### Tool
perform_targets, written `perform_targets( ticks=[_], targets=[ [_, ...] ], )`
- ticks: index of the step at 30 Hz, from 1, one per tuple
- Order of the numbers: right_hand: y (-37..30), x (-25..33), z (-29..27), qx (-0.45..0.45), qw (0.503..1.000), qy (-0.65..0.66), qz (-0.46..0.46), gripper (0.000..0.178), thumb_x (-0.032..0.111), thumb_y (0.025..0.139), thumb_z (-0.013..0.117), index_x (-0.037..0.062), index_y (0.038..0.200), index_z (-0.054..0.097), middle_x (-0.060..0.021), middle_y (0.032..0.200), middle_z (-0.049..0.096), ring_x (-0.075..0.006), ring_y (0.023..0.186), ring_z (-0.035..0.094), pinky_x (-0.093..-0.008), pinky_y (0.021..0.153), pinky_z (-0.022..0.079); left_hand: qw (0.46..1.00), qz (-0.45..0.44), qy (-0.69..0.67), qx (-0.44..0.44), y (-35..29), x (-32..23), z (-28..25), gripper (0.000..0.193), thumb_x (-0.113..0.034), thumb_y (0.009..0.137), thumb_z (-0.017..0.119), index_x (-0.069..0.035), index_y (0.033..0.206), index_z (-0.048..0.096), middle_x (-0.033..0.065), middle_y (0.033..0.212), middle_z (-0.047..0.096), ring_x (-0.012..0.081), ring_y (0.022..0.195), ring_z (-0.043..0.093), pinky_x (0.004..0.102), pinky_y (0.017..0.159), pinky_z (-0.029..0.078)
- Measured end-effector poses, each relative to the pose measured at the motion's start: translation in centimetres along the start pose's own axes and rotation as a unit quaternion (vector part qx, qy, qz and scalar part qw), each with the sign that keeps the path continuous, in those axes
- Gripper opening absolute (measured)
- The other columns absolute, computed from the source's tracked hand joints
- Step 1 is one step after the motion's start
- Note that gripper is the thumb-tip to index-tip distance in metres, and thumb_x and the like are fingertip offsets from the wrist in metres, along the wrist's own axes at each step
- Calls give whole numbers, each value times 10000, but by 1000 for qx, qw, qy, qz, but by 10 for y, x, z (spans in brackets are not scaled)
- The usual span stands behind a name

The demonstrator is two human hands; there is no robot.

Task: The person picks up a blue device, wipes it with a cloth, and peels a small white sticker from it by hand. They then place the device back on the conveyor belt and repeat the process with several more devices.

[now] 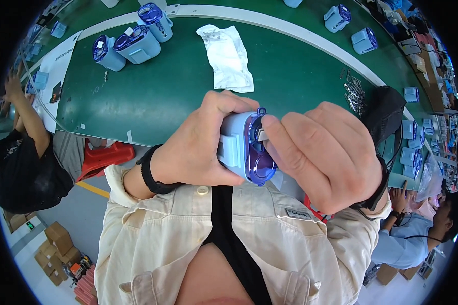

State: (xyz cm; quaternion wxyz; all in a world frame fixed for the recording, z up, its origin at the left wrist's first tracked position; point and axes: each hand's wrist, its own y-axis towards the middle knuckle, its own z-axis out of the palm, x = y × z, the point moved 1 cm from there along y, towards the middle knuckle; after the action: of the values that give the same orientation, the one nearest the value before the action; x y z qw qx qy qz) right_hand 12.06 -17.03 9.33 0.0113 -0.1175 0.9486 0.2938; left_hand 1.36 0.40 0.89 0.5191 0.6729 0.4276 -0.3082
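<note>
My left hand point(188, 137) is wrapped round a light blue plastic container point(232, 147) with a handle-like bracket on its side and a glossy dark blue see-through lid point(262, 170). The container is tilted so that its lid faces my right hand point(325, 152). Thumb and forefinger of that hand pinch a small pale, flat piece point(262, 134) against the lid; its exact kind is not clear. The other right-hand fingers are curled in. Both hands are close to my chest, over the near edge of the green table.
Similar containers point(139, 46) stand at the back left. A crumpled white plastic bag point(229, 58) lies ahead, and small metal parts point(356, 94) are heaped at right beside a black pouch-like thing point(384, 114). People sit at left point(30, 168) and right point(409, 241). A red stool point(107, 160) is at left.
</note>
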Motion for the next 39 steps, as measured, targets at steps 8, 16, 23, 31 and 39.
perform_targets(
  ticks=[8, 16, 23, 31, 39],
  targets=[
    [0, 2, -3, 64, 997, 20, 37, 439, 54, 614, 707, -123, 1013, 653, -143, 786, 576, -225, 574, 528, -325, 483, 433, 999, -17, -46, 3, 2, 3, -2, 866, -122, 541, 895, -19, 1194, 336, 200, 1166, 554, 290, 995, 617, 363, 838, 501],
    [-11, 11, 10, 19, 991, 66, 115, 473, 107, 660, 722, -111, 1074, 654, -158, 852, 592, -236, 628, 552, -342, 539, 456, 999, 25, -29, 5, 4, 9, 2, 863, -166, 570, 915, -28, 1195, 335, 181, 1124, 552, 271, 975, 619, 352, 824, 501],
    [-12, 2, 23, -89, 916, 295, 257, 464, 130, 771, 706, -48, 1191, 620, -171, 1111, 571, -256, 934, 572, -362, 802, 468, 996, 87, -13, 1, 8, 15, 1, 859, -188, 579, 922, -49, 1199, 344, 178, 1133, 541, 284, 977, 606, 372, 798, 498],
    [-6, 16, 72, -134, 601, 711, 339, 477, 243, 886, 613, -14, 1285, 563, -192, 1437, 386, -292, 1335, 363, -387, 1092, 280, 998, 48, 41, 8, 2, 14, -5, 843, -189, 592, 913, -74, 1237, 382, 169, 1170, 524, 313, 1026, 575, 398, 815, 484],
    [-10, 13, 79, -139, 552, 743, 353, 498, 269, 913, 578, -25, 1312, 527, -165, 1430, 415, -273, 1324, 397, -370, 1083, 316, 998, 18, 60, 5, 5, 7, -8, 805, -176, 591, 874, -50, 1260, 444, 144, 1226, 523, 348, 1065, 558, 453, 924, 430]
  ],
)
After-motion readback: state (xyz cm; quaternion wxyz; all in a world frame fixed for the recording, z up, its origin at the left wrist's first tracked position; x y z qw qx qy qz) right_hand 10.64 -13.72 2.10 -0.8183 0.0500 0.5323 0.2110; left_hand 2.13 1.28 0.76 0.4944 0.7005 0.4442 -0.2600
